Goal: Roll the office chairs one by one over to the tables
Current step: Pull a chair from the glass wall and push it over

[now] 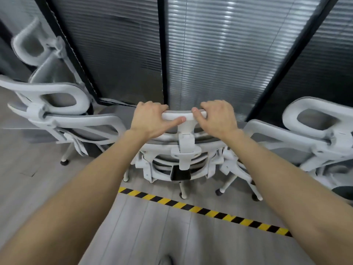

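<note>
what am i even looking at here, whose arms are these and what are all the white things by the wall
This is one picture from a wide-angle camera worn on a person's head, looking forward and down, so the two bare arms reaching in from the bottom are that person's own. There is no robot.

The left hand and right hand both grip the white plastic headrest of the white-framed grey mesh office chair in the middle, seen from behind. More chairs of the same kind stand to its left and right, all lined up against a glass wall with grey blinds.

On the grey wood-look floor runs a strip of yellow and black striped tape. No tables are in view.
</note>
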Action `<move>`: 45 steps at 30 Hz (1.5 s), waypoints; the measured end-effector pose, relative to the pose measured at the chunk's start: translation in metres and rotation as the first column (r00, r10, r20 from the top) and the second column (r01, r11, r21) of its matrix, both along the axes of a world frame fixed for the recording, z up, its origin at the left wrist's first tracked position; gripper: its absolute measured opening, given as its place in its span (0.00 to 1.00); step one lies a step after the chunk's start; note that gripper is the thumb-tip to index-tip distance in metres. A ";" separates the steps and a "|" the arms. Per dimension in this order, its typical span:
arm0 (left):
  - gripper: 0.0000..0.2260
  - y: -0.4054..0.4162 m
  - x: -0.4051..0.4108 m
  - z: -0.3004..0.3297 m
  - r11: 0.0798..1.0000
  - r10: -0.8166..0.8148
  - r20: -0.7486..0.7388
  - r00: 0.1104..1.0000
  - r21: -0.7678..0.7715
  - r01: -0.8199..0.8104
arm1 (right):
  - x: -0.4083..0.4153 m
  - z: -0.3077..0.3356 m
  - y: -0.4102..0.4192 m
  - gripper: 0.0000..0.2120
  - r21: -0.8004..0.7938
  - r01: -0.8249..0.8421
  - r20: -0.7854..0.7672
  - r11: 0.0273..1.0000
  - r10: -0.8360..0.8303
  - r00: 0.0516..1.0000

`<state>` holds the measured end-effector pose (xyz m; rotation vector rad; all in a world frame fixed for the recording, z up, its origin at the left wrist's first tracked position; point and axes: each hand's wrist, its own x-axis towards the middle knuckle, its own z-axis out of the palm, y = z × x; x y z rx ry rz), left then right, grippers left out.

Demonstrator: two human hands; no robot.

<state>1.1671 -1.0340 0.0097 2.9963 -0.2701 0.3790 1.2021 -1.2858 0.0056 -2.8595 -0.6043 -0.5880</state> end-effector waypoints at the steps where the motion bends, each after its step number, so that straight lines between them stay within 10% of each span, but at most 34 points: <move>1: 0.40 -0.002 -0.004 0.000 1.000 0.013 0.000 1.000 0.003 -0.013 | 0.004 0.004 -0.004 0.31 -0.020 -0.030 -0.042 0.999 0.029 0.999; 33: 0.27 -0.191 -0.230 -0.019 0.764 0.637 0.195 0.746 -0.285 -0.579 | -0.116 -0.001 -0.145 0.31 0.111 -0.669 0.140 0.735 0.655 0.743; 45: 0.26 -0.308 -0.380 -0.032 0.499 0.855 0.351 0.383 -0.350 -0.793 | -0.201 0.004 -0.186 0.33 0.092 -0.863 0.083 0.497 0.860 0.504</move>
